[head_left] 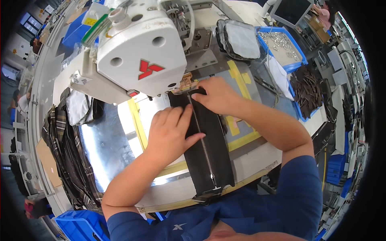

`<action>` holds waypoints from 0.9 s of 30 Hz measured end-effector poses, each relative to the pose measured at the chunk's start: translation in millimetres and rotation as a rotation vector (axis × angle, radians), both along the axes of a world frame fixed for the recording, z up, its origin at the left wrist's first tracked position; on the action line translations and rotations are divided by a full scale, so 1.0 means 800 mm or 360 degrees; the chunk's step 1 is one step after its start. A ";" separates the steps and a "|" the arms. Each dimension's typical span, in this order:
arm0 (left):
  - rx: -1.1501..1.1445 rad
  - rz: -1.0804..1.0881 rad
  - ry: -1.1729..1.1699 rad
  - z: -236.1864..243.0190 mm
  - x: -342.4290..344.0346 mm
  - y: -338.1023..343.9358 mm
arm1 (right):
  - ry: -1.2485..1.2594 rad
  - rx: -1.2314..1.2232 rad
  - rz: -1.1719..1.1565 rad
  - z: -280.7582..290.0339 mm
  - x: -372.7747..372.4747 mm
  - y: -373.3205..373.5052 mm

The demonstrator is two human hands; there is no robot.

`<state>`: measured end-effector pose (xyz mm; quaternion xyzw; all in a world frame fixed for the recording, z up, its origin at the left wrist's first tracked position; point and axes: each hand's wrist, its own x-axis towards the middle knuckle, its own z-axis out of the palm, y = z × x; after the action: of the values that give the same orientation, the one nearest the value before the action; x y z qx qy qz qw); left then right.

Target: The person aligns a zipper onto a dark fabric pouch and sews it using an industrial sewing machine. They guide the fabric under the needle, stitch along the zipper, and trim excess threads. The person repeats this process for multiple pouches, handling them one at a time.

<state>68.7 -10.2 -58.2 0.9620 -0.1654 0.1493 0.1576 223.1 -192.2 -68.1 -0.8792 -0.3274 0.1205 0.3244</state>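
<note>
Both hands are pressing flat, fingers extended, holding the long black fabric strip with silver metal zipper (209, 148): left hand (171, 130) at nine o'clock, right hand (215, 96) at twelve (beside the white sewing machine head (136, 52)), ideally keeping it straight.

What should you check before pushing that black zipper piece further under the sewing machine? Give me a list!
1. Left hand flat on the black fabric strip, left of the zipper: ok.
2. Right hand pressing the strip's top end near the sewing machine head: ok.
3. Zipper lying straight down the strip's middle: ok.
4. Fingers clear of the needle: cannot tell, the machine head hides the needle.
5. Strip lined up with the yellow tape marks on the table: cannot tell, the hands cover the edges.
6. Zipper slider at the near end, away from the machine: ok.
</note>
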 end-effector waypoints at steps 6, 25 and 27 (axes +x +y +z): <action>0.0192 -0.0104 0.0123 -0.012 0.015 -0.001 | 0.0042 -0.0218 0.0019 0.020 0.005 0.013; 0.0080 -0.0198 0.0295 -0.005 0.042 0.009 | 0.0131 -0.0307 -0.0140 0.032 0.016 0.014; 0.0087 -0.0192 0.0309 -0.004 0.044 0.009 | 0.0136 -0.0307 -0.0140 0.032 0.017 0.015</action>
<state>103.7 -2.9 -61.5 0.9642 -0.2109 0.0411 0.1552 236.4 -180.2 -42.2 -0.9140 -0.2611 0.1745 0.2570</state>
